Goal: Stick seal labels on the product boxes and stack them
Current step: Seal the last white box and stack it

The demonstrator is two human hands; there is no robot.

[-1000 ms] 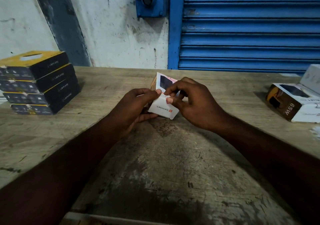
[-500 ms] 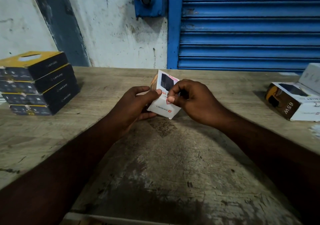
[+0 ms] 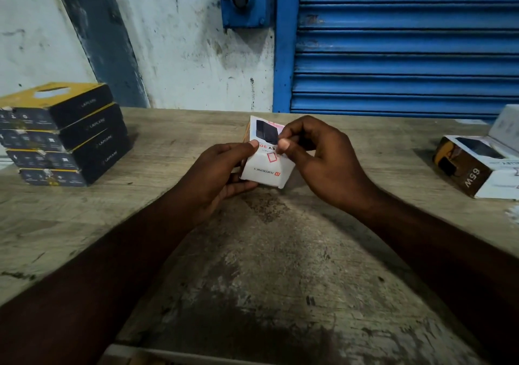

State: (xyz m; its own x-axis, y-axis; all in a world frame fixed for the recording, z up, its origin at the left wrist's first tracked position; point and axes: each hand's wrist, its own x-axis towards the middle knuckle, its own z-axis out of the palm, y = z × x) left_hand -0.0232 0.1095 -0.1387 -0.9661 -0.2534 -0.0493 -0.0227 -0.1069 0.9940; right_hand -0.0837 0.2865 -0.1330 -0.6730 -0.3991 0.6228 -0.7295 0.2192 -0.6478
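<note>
A: Where's the box [image 3: 265,172]?
B: Tilted above the table [image 3: 280,266], between both hands. The left hand [image 3: 222,173] has its fingers curled under it, thumb on top.
A: And the right hand [image 3: 323,162]?
B: Thumb and forefinger clamped on the box's edge, just beside the red-framed label [image 3: 271,157]. A stack [image 3: 64,134] sits well left of the left fingers.

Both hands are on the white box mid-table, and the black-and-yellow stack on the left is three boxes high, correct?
No: the head view shows the stack four boxes high. The left hand and right hand are on the white box.
</note>
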